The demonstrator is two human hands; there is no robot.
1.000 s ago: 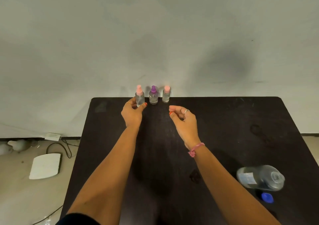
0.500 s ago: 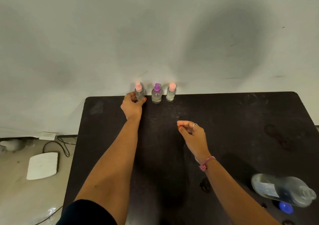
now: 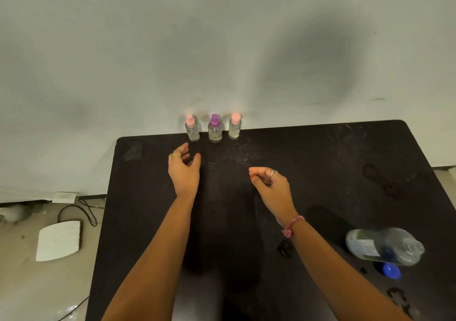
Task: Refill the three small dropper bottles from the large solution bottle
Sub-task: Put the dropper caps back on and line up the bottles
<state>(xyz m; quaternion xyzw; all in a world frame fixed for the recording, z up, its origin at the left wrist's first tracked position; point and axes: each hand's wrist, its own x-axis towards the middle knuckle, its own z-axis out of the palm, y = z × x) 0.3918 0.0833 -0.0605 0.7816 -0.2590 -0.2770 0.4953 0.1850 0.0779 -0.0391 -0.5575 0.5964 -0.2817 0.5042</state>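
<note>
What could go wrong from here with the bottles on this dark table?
The large clear solution bottle appears uncapped, its blue cap on the dark table beside it; a knock from the right hand could spill it. The three small clear dropper bottles stand at the far edge; the left hand could topple them.

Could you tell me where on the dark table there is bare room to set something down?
Bare patches on the table: between the right hand and the far right edge, and the left strip beside the left hand. Crowded: the back edge with three small bottles, and the near right corner with the large bottle and blue cap.
</note>
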